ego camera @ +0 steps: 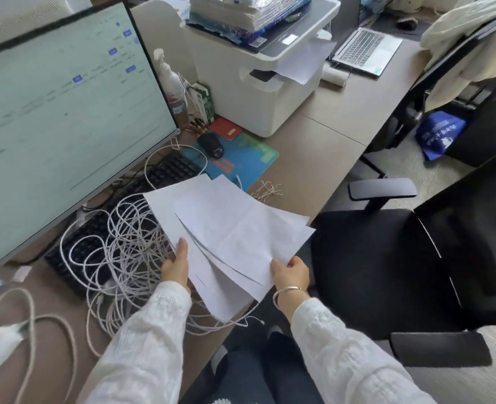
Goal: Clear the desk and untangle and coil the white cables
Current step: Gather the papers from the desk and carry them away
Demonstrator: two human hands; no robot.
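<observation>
Brown desk (322, 147), running from lower left to upper right. On it: monitor (66, 118), keyboard (95, 243) under tangled white cables (118, 249), mouse pad (241, 158), printer (258, 80), laptop (366, 51) at upper right.

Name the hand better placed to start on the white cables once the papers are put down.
Probably the left hand: it grips the papers right beside the white cables heaped on the keyboard. The right hand holds the sheets out past the desk edge.
</observation>
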